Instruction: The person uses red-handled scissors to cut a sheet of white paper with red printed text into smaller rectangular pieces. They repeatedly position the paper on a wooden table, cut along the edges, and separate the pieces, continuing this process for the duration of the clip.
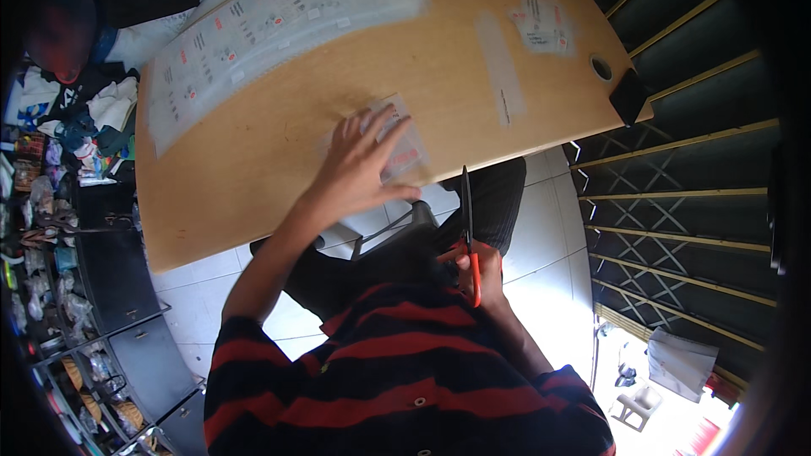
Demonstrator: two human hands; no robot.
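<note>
My left hand (355, 159) lies with fingers spread over a small clear plastic piece (409, 154) with red print, close to the near edge of the wooden table (253, 152). The palm and fingers hide part of that piece. My right hand (487, 266) is closed around the orange handles of a pair of scissors (467, 215), held over my lap just off the table edge. Their dark blades point up toward the table and look closed together.
A long printed plastic sheet (279, 42) spans the table's far left. Smaller printed plastic pieces (543, 25) and a narrow clear strip (498, 67) lie to the right. A black phone-like object (628, 97) sits at the right corner. Cluttered shelves (63, 287) stand left; a folding gate (676, 194) stands right.
</note>
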